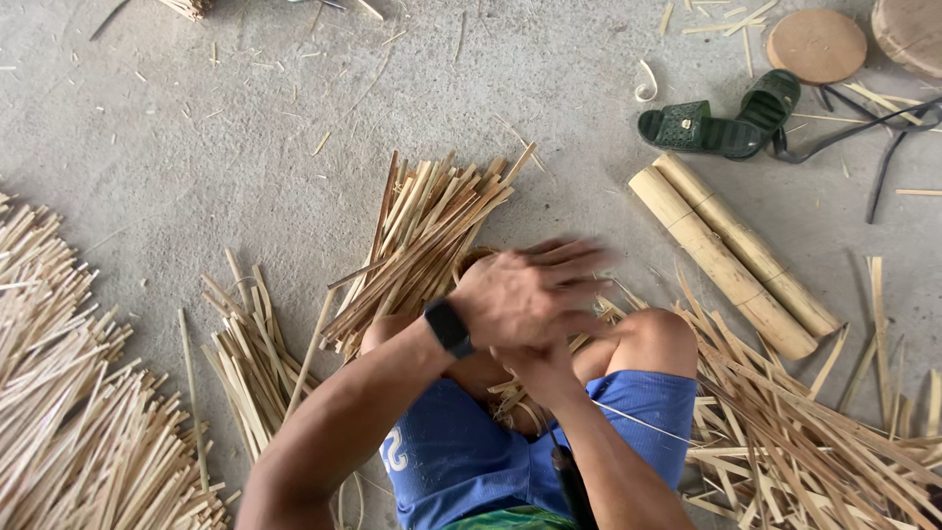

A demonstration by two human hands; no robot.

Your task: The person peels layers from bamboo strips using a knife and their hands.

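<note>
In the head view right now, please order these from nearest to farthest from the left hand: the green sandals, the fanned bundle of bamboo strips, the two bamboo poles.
1. The fanned bundle of bamboo strips, just beyond the left hand, partly under it.
2. The two bamboo poles, to the right on the floor.
3. The green sandals, upper right, past the poles.

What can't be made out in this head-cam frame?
- Left hand: motion-blurred fingers, grip unclear.
- Right hand: mostly hidden under the left hand; whatever it holds can't be told.
- Dark object by the right forearm: cut off by the bottom edge, kind unclear.
- Round wooden piece: cropped at the top right corner.
- Bamboo strip pile: runs off the left edge.
</note>
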